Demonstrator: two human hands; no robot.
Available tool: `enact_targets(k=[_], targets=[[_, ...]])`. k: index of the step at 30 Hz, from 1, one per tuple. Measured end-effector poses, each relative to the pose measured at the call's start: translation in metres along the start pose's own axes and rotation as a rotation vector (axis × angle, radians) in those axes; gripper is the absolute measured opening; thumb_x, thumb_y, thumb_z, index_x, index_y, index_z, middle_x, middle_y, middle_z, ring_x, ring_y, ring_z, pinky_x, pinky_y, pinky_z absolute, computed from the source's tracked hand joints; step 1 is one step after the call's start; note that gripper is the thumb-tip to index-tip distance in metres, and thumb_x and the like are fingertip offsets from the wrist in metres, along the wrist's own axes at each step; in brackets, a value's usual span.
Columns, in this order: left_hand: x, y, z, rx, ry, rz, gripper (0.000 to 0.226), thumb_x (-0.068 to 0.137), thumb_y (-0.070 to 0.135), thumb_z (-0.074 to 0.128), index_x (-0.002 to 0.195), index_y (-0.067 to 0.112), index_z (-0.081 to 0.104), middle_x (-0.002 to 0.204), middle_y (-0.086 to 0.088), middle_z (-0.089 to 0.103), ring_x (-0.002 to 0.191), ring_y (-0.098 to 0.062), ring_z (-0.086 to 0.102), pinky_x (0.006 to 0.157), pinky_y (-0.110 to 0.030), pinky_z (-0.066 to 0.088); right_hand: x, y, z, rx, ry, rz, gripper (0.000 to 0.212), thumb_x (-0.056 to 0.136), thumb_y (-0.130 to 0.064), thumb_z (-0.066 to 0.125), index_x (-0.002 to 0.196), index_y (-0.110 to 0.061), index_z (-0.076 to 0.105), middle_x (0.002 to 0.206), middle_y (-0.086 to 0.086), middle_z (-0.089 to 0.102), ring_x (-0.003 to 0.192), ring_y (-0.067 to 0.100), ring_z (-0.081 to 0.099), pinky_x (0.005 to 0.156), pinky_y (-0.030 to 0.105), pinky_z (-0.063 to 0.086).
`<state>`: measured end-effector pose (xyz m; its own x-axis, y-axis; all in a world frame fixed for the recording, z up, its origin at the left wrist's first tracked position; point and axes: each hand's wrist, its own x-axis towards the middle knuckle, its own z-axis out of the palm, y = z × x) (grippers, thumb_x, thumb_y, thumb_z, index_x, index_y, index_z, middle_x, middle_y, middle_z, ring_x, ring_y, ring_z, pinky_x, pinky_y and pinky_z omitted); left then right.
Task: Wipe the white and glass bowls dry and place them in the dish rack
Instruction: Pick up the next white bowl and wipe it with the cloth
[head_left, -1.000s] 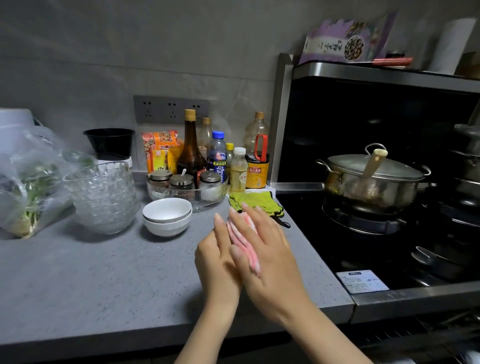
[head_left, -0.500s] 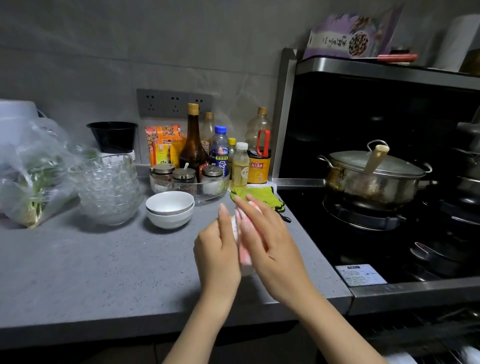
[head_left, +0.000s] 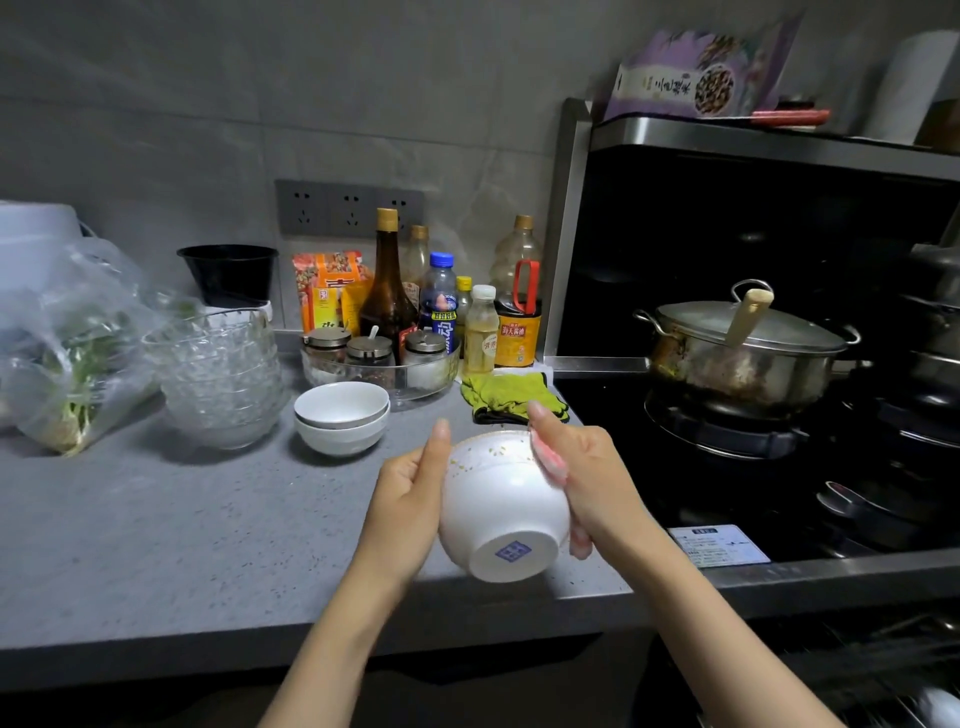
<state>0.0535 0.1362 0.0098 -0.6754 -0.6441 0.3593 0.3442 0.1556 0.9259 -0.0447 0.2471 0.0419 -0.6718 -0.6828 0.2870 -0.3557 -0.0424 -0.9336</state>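
I hold a white bowl (head_left: 501, 514) with gold specks above the counter's front edge, tilted so its blue-stamped base faces me. My left hand (head_left: 410, 499) grips its left side, thumb up along the rim. My right hand (head_left: 597, 478) holds a pink cloth (head_left: 550, 457) against the bowl's right wall and rim. Two more white bowls (head_left: 340, 418) sit stacked on the counter behind. A stack of several glass bowls (head_left: 218, 379) stands to their left. No dish rack shows.
On the grey counter (head_left: 156, 545), a glass tray of spice jars (head_left: 379, 364) and several bottles (head_left: 387, 291) line the wall. A green cloth (head_left: 506, 395) lies by the stove. A lidded pot (head_left: 743, 353) sits on the hob at right. A plastic bag of greens (head_left: 67, 364) is at far left.
Earlier only the pink cloth showed between my two hands. Now my hands are apart and the white bowl is in plain view, its base turned toward me.
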Motion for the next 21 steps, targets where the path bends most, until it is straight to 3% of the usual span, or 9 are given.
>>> enact_targets(k=[2, 5, 9, 11, 12, 14, 15, 18, 21], targets=[[0.004, 0.004, -0.005, 0.185, -0.047, 0.076, 0.078, 0.09, 0.064, 0.042, 0.068, -0.009, 0.054, 0.058, -0.016, 0.052, 0.059, -0.013, 0.047, 0.057, -0.029, 0.034, 0.0, -0.003, 0.0, -0.045, -0.003, -0.079, 0.058, 0.093, -0.046, 0.047, 0.042, -0.021, 0.039, 0.04, 0.002, 0.039, 0.027, 0.015, 0.038, 0.029, 0.016, 0.022], [0.008, 0.01, 0.0, 0.461, -0.056, 0.202, 0.08, 0.08, 0.072, 0.033, 0.061, -0.003, 0.054, 0.051, -0.013, 0.049, 0.05, -0.017, 0.041, 0.052, -0.036, 0.031, 0.0, -0.004, 0.006, -0.117, -0.011, -0.209, 0.061, 0.092, -0.049, 0.052, 0.039, -0.02, 0.042, 0.042, -0.001, 0.041, 0.04, 0.015, 0.042, 0.038, 0.02, 0.027], [0.009, 0.008, 0.008, 0.487, 0.063, 0.292, 0.074, 0.083, 0.067, 0.032, 0.049, 0.002, 0.041, 0.042, -0.013, 0.039, 0.043, -0.025, 0.036, 0.047, -0.047, 0.031, 0.0, 0.005, 0.015, -0.187, 0.025, -0.317, 0.058, 0.097, -0.045, 0.044, 0.042, -0.027, 0.047, 0.043, -0.009, 0.044, 0.046, 0.005, 0.042, 0.052, 0.03, 0.031], [0.009, 0.002, 0.006, 0.366, 0.159, 0.239, 0.07, 0.087, 0.063, 0.039, 0.045, 0.006, 0.038, 0.04, -0.006, 0.038, 0.041, -0.017, 0.037, 0.045, -0.042, 0.029, -0.004, 0.012, 0.019, -0.13, 0.052, -0.332, 0.049, 0.096, -0.051, 0.035, 0.058, -0.031, 0.06, 0.061, -0.01, 0.06, 0.062, 0.007, 0.057, 0.062, 0.037, 0.042], [0.009, -0.001, 0.005, 0.28, 0.222, 0.192, 0.067, 0.088, 0.059, 0.043, 0.042, 0.011, 0.041, 0.039, -0.001, 0.04, 0.041, -0.016, 0.039, 0.046, -0.038, 0.029, -0.008, 0.015, 0.022, -0.124, 0.062, -0.325, 0.044, 0.096, -0.05, 0.032, 0.08, -0.032, 0.068, 0.082, -0.013, 0.068, 0.082, 0.005, 0.063, 0.075, 0.036, 0.046], [0.01, -0.006, 0.005, 0.186, 0.367, 0.129, 0.061, 0.087, 0.056, 0.042, 0.04, 0.017, 0.045, 0.04, 0.003, 0.043, 0.043, -0.018, 0.041, 0.05, -0.036, 0.033, -0.017, 0.022, 0.034, -0.238, 0.072, -0.377, 0.041, 0.1, -0.043, 0.027, 0.129, -0.037, 0.055, 0.135, -0.022, 0.052, 0.128, -0.005, 0.042, 0.106, 0.023, 0.034], [0.01, -0.006, 0.007, 0.193, 0.424, 0.122, 0.062, 0.086, 0.058, 0.039, 0.04, 0.016, 0.045, 0.04, 0.002, 0.044, 0.044, -0.02, 0.042, 0.051, -0.039, 0.036, -0.022, 0.023, 0.041, -0.374, 0.087, -0.461, 0.042, 0.102, -0.04, 0.024, 0.14, -0.038, 0.043, 0.147, -0.021, 0.038, 0.139, -0.004, 0.028, 0.114, 0.021, 0.022], [0.006, -0.008, 0.015, 0.184, 0.448, 0.133, 0.072, 0.092, 0.063, 0.035, 0.042, 0.013, 0.051, 0.039, 0.003, 0.049, 0.045, -0.019, 0.045, 0.053, -0.043, 0.04, -0.026, 0.029, 0.052, -0.694, 0.181, -0.684, 0.047, 0.103, -0.038, 0.021, 0.142, -0.026, 0.044, 0.15, -0.008, 0.039, 0.143, 0.007, 0.025, 0.117, 0.031, 0.019], [0.0, -0.006, 0.017, 0.182, 0.447, 0.146, 0.069, 0.093, 0.058, 0.04, 0.041, 0.014, 0.047, 0.039, 0.005, 0.047, 0.043, -0.016, 0.043, 0.052, -0.035, 0.036, -0.015, 0.024, 0.04, -0.435, 0.156, -0.544, 0.043, 0.103, -0.035, 0.025, 0.137, -0.028, 0.05, 0.146, -0.02, 0.041, 0.139, -0.003, 0.028, 0.114, 0.019, 0.022]])
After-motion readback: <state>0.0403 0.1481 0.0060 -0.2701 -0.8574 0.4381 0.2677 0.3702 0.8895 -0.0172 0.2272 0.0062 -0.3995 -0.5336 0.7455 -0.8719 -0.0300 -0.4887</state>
